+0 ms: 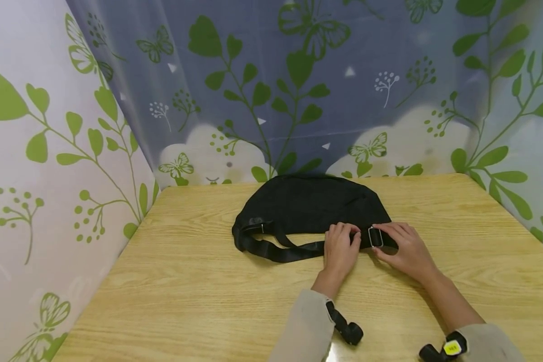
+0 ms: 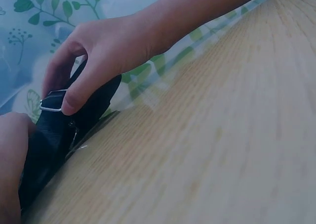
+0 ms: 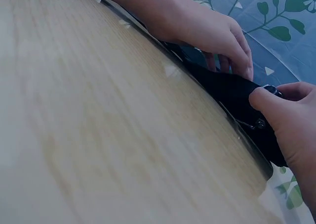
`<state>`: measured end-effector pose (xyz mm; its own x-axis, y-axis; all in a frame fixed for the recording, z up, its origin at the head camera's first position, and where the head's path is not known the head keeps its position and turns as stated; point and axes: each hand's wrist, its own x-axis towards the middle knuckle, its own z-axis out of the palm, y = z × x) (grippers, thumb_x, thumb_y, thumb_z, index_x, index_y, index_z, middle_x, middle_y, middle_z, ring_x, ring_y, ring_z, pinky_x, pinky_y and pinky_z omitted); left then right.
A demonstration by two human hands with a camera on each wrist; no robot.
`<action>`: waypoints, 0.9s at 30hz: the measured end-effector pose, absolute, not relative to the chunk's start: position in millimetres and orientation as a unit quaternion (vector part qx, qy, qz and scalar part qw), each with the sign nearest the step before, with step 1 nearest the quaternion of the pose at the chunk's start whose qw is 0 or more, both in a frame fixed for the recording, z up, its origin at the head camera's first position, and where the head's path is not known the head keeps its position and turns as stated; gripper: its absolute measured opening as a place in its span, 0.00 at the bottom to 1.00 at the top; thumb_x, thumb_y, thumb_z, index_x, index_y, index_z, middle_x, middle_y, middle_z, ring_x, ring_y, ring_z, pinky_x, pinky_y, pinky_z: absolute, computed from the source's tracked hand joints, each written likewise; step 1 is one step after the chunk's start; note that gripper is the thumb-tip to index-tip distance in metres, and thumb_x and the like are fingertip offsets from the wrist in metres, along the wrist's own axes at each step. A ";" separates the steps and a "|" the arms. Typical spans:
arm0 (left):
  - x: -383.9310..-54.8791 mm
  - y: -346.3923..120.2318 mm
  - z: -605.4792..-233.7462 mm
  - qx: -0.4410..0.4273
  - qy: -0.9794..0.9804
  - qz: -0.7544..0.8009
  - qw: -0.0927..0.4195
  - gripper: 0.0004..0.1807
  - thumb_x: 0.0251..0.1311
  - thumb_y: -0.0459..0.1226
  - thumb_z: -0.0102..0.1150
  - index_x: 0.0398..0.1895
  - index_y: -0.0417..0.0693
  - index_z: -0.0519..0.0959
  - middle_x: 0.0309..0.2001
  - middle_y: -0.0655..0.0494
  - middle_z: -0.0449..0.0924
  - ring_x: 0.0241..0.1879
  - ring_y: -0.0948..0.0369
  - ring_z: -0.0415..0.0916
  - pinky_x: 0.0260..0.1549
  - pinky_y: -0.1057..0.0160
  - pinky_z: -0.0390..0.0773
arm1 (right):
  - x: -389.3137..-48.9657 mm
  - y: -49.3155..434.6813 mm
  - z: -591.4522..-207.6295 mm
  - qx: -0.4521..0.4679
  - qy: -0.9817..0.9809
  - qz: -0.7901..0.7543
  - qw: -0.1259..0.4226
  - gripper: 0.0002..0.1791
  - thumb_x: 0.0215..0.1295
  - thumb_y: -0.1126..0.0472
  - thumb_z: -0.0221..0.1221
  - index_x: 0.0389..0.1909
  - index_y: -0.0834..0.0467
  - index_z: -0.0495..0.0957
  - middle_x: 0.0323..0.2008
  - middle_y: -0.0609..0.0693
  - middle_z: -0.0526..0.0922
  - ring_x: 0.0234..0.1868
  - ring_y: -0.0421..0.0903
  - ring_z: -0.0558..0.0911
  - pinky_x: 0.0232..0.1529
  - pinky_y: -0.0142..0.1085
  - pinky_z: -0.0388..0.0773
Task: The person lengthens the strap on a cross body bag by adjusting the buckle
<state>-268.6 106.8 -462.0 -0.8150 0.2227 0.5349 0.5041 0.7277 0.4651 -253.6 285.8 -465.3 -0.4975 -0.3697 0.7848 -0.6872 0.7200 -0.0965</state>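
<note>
A black waist bag (image 1: pixel 298 203) lies on the table, its black strap (image 1: pixel 276 254) looping along the near side. With thumb and fingers, my right hand (image 1: pixel 412 254) pinches the strap at a silver metal slider buckle (image 1: pixel 369 237). Just left of it, my left hand (image 1: pixel 341 251) grips the same strap, fingers bent over it. The left wrist view shows the right thumb on the buckle (image 2: pixel 52 109), while only part of the left hand (image 2: pixel 11 155) appears. In the right wrist view both the left hand (image 3: pixel 212 33) and right hand (image 3: pixel 296 130) are at the strap.
The light wooden table (image 1: pixel 185 301) carries the bag near its far edge. Behind it hangs a blue curtain (image 1: pixel 253 75) with leaves and butterflies, and a pale patterned sheet (image 1: pixel 50 176) stands on the left. Black straps (image 1: pixel 346 327) hang from the wrists.
</note>
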 end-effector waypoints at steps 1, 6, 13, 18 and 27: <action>-268.5 106.6 -462.1 -0.190 -0.902 -0.312 0.231 0.05 0.63 0.42 0.53 0.33 0.55 0.79 0.33 0.64 0.72 0.35 0.65 0.66 0.37 0.69 0.64 | -253.3 285.6 -465.0 0.312 -0.841 0.206 0.391 0.32 0.60 0.38 0.50 0.47 0.64 0.77 0.40 0.57 0.78 0.42 0.55 0.72 0.45 0.47 0.64; -269.4 105.3 -462.4 -0.160 -0.895 -0.351 0.222 0.08 0.63 0.42 0.52 0.30 0.55 0.80 0.30 0.64 0.72 0.33 0.64 0.66 0.35 0.68 0.63 | -251.7 284.7 -462.0 0.303 -0.831 0.232 0.404 0.32 0.61 0.39 0.51 0.47 0.65 0.77 0.41 0.57 0.78 0.43 0.56 0.72 0.50 0.37 0.62; -269.5 105.4 -463.1 -0.181 -0.880 -0.386 0.210 0.08 0.65 0.40 0.51 0.33 0.51 0.80 0.32 0.62 0.74 0.36 0.63 0.68 0.39 0.67 0.66 | -250.3 285.4 -461.8 0.291 -0.827 0.269 0.399 0.32 0.60 0.39 0.53 0.48 0.64 0.77 0.41 0.57 0.78 0.43 0.55 0.72 0.54 0.25 0.57; -269.5 106.0 -462.5 -0.192 -0.871 -0.407 0.196 0.08 0.65 0.38 0.50 0.35 0.49 0.79 0.33 0.61 0.73 0.37 0.63 0.68 0.41 0.67 0.66 | -248.9 286.6 -460.7 0.296 -0.822 0.301 0.383 0.28 0.57 0.44 0.60 0.50 0.62 0.77 0.42 0.56 0.79 0.45 0.53 0.71 0.54 0.24 0.57; -268.6 104.7 -460.9 -0.218 -0.836 -0.478 0.158 0.09 0.66 0.37 0.48 0.37 0.45 0.79 0.34 0.59 0.74 0.36 0.63 0.67 0.40 0.68 0.67 | -247.4 287.2 -460.6 0.284 -0.834 0.320 0.348 0.32 0.39 0.67 0.70 0.52 0.60 0.77 0.45 0.54 0.78 0.49 0.48 0.70 0.55 0.25 0.58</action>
